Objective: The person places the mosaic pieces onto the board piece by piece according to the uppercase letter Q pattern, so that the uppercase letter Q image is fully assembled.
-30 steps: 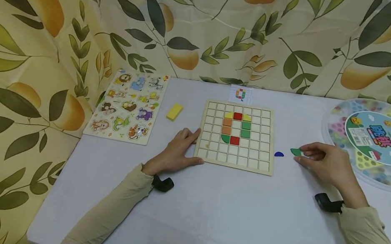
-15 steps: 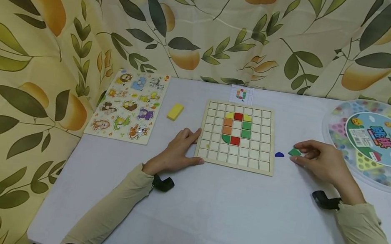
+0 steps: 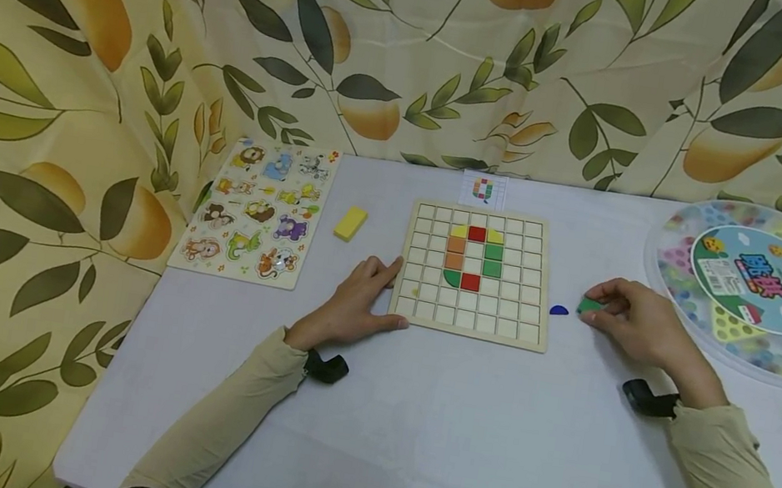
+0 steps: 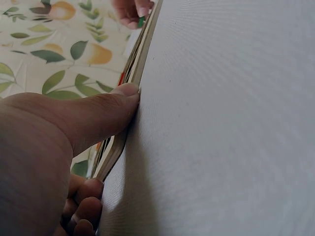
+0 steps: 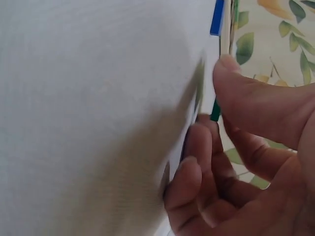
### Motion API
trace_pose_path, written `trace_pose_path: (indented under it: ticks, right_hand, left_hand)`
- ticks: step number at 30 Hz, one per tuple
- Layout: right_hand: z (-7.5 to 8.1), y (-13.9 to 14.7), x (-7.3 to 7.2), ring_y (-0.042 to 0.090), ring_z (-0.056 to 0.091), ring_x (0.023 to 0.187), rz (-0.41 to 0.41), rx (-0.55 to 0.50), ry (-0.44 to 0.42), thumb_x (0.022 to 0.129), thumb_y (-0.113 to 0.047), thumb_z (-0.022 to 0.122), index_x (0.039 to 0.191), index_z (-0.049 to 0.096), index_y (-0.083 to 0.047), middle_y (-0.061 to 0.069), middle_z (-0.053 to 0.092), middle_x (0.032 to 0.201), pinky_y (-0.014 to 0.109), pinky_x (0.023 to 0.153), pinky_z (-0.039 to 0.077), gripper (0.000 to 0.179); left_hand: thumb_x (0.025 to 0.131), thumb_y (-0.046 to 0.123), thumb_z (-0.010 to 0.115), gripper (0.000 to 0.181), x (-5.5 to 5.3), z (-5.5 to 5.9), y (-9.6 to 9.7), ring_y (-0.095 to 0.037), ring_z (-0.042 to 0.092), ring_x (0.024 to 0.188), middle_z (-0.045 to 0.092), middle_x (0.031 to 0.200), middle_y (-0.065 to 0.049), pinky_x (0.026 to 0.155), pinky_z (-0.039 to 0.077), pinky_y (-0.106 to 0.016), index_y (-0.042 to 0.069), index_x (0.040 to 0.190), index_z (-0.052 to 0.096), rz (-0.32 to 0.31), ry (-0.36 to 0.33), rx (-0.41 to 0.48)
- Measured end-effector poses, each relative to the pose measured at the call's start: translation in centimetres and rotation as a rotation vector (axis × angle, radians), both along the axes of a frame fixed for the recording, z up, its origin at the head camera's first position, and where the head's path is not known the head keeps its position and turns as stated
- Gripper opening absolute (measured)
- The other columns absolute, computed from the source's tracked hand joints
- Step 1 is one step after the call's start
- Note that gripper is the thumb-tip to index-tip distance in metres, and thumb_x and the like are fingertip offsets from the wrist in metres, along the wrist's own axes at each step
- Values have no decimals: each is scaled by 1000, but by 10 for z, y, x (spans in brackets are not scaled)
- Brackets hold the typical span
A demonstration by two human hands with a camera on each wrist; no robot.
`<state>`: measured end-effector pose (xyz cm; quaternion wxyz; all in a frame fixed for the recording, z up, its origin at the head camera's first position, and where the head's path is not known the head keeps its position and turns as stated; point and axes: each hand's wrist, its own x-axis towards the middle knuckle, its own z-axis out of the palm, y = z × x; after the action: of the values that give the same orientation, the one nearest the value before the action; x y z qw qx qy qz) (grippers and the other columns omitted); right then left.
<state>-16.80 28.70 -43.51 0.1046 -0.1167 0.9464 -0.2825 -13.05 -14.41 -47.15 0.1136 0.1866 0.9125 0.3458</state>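
Observation:
My left hand (image 3: 352,301) holds the near left corner of a wooden grid board (image 3: 464,333), thumb at the near edge and fingers along the left side. On the board, red, yellow, orange and green pieces form a ring (image 3: 469,281). To the board's right, my right hand (image 3: 641,319) pinches a small green piece (image 3: 588,305) between thumb and fingers, close over the table; the fingers cover part of it. The right wrist view catches only the thin edge of this green piece (image 5: 215,111). A blue half-round piece (image 3: 559,310) lies between that hand and the board.
Behind the board lies a small card (image 3: 482,190) with a coloured pattern. A yellow block (image 3: 350,224) and an animal puzzle board (image 3: 252,211) are on the left. At the right rests a round clear case (image 3: 760,286) with a blue label. A patterned cloth (image 3: 390,50) hangs behind the table.
My right hand has shifted slightly left with the green piece, which turns between the fingers and now shows less. The left hand and the board have stayed put.

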Motion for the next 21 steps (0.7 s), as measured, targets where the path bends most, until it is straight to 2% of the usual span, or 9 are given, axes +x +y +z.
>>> trace_pose_path:
  ticks: [4, 7, 11, 15, 21]
  right_hand:
    - [-2, -2, 1, 23, 64, 94, 4, -45, 27, 100, -16, 75, 123, 67, -1, 20, 73, 110, 16, 73, 43, 28]
    - [-3, -5, 1, 12, 64, 93, 0, -84, 33, 102, -17, 74, 125, 68, -1, 21, 73, 113, 11, 73, 43, 29]
    - [-2, -10, 0, 1, 59, 86, -17, -134, 10, 101, -18, 75, 126, 69, -3, 18, 73, 112, 14, 71, 46, 30]
    - [0, -18, -2, 3, 60, 86, -25, -185, -2, 100, -16, 75, 126, 72, -5, 15, 72, 112, 17, 70, 49, 29]
    - [0, -33, -6, 2, 64, 88, -12, -259, -10, 99, -14, 76, 125, 75, -6, 15, 75, 113, 16, 74, 51, 27]
  left_hand:
    - [92, 34, 85, 102, 0, 0, 0, -20, 39, 104, 46, 118, -11, 86, 33, -29, 2, 168, 23, 2, -2, -2]
    - [92, 33, 85, 102, 0, -1, 0, -20, 39, 104, 47, 119, -11, 86, 34, -30, 2, 168, 24, -3, 2, 0]
    - [92, 33, 86, 103, 0, 0, 0, -20, 38, 103, 47, 118, -11, 86, 34, -29, 2, 167, 24, -6, 4, 3]
    - [92, 33, 86, 103, 0, 0, 0, -20, 38, 103, 46, 118, -11, 85, 33, -29, 2, 167, 23, -5, 3, 5]
    - [92, 32, 85, 102, 0, 0, 0, -19, 38, 102, 46, 118, -11, 85, 33, -29, 1, 167, 24, -1, 12, -2]
